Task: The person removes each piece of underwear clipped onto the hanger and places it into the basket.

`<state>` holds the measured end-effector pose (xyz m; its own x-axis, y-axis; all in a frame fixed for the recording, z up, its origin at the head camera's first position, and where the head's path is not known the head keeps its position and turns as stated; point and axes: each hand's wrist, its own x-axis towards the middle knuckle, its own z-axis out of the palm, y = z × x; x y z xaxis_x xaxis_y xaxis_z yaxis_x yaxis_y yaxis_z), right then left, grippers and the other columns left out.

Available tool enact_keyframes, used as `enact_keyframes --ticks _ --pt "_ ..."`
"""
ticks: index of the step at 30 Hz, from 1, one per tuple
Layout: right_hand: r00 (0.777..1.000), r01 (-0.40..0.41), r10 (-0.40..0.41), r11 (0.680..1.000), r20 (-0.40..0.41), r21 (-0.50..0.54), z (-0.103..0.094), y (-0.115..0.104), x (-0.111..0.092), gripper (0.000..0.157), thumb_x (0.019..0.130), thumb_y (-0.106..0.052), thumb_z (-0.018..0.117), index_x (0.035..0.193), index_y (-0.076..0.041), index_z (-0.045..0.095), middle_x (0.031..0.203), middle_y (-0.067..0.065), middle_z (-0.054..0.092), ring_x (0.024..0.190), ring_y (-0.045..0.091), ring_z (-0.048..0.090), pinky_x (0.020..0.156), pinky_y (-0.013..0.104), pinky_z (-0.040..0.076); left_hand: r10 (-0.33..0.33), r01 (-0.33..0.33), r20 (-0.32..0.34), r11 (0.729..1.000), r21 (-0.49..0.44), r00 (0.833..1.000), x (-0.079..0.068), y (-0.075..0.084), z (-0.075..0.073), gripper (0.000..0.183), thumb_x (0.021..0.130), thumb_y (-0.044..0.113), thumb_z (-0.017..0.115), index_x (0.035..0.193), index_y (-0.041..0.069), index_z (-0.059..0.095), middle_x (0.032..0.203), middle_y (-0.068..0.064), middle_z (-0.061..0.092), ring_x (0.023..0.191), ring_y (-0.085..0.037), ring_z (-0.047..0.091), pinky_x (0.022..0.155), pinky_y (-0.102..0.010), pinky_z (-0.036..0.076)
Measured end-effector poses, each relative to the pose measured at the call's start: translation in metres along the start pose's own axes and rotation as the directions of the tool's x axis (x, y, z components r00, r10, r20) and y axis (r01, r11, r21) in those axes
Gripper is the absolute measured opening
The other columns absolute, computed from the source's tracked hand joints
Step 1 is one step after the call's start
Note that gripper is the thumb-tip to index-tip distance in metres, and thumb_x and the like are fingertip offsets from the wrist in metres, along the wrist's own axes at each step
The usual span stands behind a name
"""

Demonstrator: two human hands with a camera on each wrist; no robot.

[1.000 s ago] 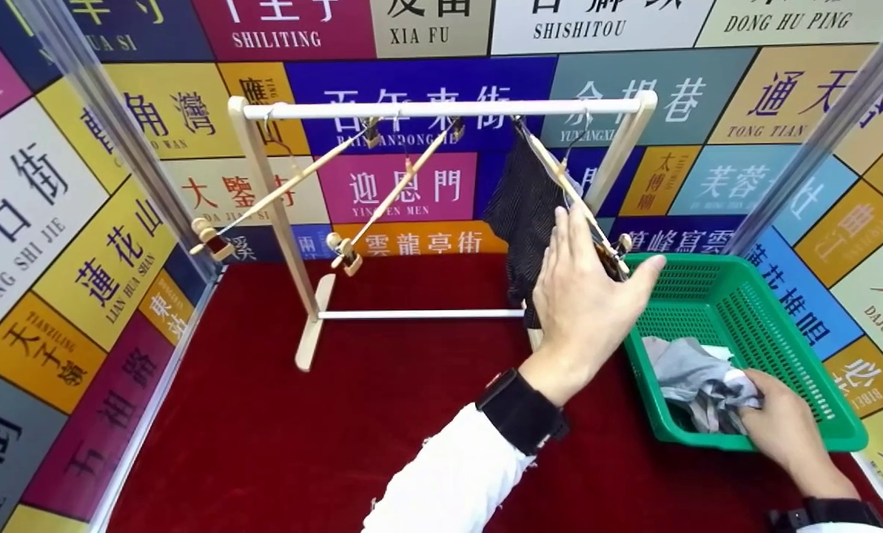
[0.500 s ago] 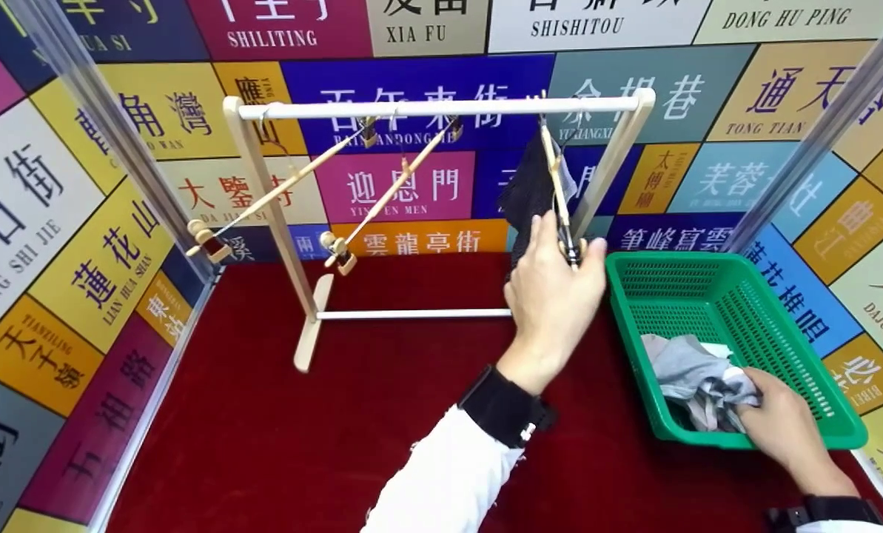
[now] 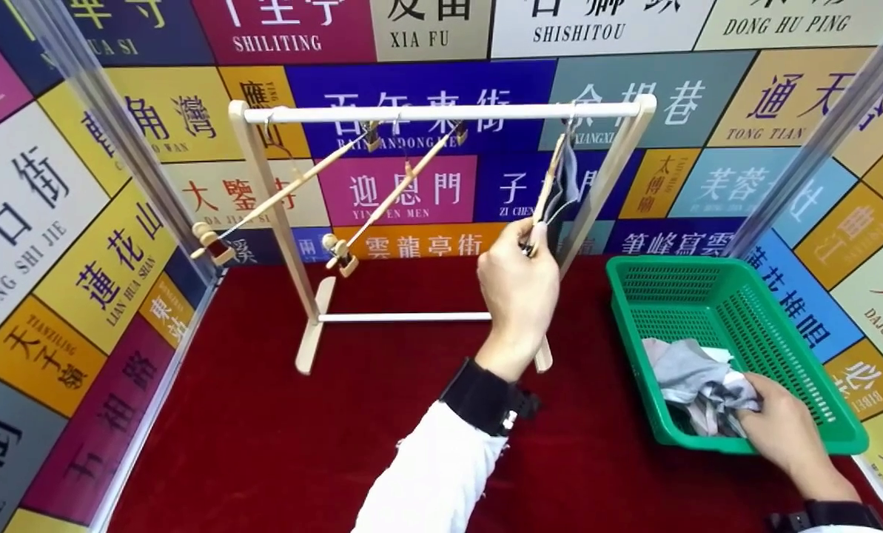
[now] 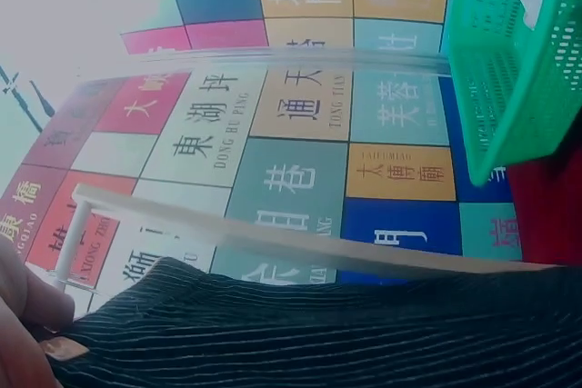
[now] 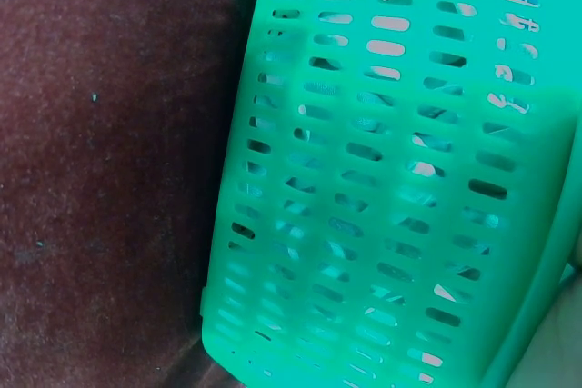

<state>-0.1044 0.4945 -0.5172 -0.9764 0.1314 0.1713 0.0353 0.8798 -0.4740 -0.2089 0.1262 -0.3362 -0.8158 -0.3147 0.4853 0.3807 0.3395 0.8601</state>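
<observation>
My left hand (image 3: 519,285) pinches the near end of a wooden clip hanger (image 3: 548,181) that hangs toward the right of the rack (image 3: 426,113). A dark, thinly striped garment (image 4: 309,333) hangs from it, seen nearly edge-on in the head view and filling the bottom of the left wrist view. My right hand (image 3: 785,429) reaches over the front rim of the green basket (image 3: 633,363) and grips a crumpled grey cloth (image 3: 685,370). The right wrist view shows mostly the basket's slotted wall (image 5: 364,224); the fingers are hidden there.
Two other clip hangers, one at the left (image 3: 286,189) and one in the middle (image 3: 393,196), hang bare from the rack. A dark red cloth (image 3: 278,459) covers the table. Panels with street names (image 3: 404,185) stand behind and at the sides.
My left hand has moved left and closed from spread fingers to a pinch on the hanger's near end. The hanger and garment have swung round to nearly edge-on. My right hand stays put.
</observation>
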Motion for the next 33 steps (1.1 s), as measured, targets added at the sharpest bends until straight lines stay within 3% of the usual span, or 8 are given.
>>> enact_keyframes --ticks 12,26,33 --pt "1.0 -0.002 0.002 1.0 0.008 0.0 0.0 0.0 0.0 0.046 0.082 0.009 0.062 0.128 0.013 0.059 0.12 0.039 0.062 0.103 0.055 0.06 0.078 0.067 0.049 0.051 -0.053 -0.03 0.996 -0.068 0.998 0.012 -0.017 -0.015 0.011 0.096 0.011 0.077 0.098 0.001 0.08 0.085 -0.008 0.078 0.066 -0.015 0.067 0.061 -0.025 0.054" --pt "0.997 -0.04 0.041 0.999 0.067 -0.013 -0.002 0.0 0.0 0.052 0.086 0.006 0.063 0.135 0.018 0.052 0.126 0.044 0.057 0.11 0.061 0.056 0.083 0.072 0.047 -0.021 0.013 -0.049 0.989 -0.149 0.999 0.026 -0.027 -0.055 0.006 0.092 0.007 0.08 0.093 0.002 0.082 0.078 -0.004 0.074 0.066 -0.011 0.059 0.059 -0.024 0.047" --pt "0.998 -0.022 0.023 1.0 0.062 -0.016 -0.001 0.0 0.002 0.05 0.085 0.007 0.063 0.133 0.019 0.053 0.124 0.044 0.058 0.109 0.061 0.057 0.083 0.072 0.048 -0.011 0.001 -0.051 0.982 -0.19 0.999 0.033 -0.031 -0.067 0.007 0.093 0.007 0.08 0.093 0.0 0.081 0.075 -0.004 0.072 0.064 -0.01 0.054 0.057 -0.023 0.042"
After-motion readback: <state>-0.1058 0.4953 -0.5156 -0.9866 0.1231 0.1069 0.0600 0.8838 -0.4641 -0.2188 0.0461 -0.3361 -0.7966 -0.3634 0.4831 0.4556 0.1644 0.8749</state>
